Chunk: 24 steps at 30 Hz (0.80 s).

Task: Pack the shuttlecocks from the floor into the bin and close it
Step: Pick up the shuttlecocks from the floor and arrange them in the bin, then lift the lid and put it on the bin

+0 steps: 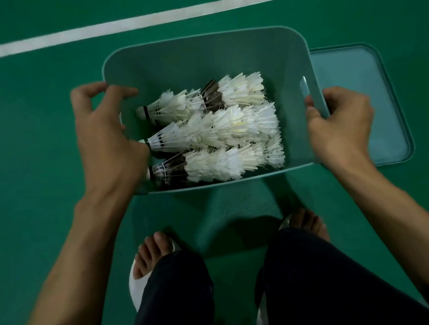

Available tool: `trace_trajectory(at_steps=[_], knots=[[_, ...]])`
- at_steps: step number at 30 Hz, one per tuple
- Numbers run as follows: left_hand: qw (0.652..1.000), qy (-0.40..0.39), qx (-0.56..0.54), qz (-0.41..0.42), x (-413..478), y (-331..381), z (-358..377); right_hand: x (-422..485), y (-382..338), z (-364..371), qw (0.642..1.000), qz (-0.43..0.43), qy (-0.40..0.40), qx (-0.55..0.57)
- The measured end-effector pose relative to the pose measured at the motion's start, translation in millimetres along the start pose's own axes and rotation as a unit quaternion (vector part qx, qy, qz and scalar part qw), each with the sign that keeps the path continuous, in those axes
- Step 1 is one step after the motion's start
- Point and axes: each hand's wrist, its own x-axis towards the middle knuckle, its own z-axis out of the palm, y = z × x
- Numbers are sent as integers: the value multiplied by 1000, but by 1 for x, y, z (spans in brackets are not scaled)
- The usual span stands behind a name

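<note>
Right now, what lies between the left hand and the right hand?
In the head view, the open bin sits between the left hand and the right hand, with white shuttlecocks lying inside it.

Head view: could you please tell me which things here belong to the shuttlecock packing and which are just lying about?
Job: shuttlecocks in the bin; lid on the floor right of it; right hand gripping the bin's right rim; left hand at its left rim.
Just there: white court line; sandals.
</note>
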Motion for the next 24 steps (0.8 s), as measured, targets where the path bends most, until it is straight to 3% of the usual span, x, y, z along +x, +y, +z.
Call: trace_trajectory(at_steps=[6, 8, 10, 12, 14, 16, 20, 24], knots=[[1000, -10, -13, 0, 23, 0, -1, 19, -6, 4, 999, 21, -13, 38], [1000, -16, -5, -11, 18, 6, -2, 23, 5, -2, 980, 105, -3, 170], [1000, 11, 15, -6, 3, 25, 2, 25, 32, -3, 934, 224, 48, 275], [997, 58, 1, 41, -17, 55, 14, 24, 70, 1, 958, 240, 59, 144], [990, 60, -42, 122, -35, 85, 33, 14, 104, 8, 979, 187, -37, -71], [977, 14, -58, 202, -50, 108, 52, 4, 127, 14, 965, 131, -119, -192], [954, -128, -172, 208, -68, 133, 77, 3, 134, 11, 966, 105, -127, -197], [945, -171, -163, 226, -67, 130, 81, 0, 128, -3, 974, 76, -93, -191]])
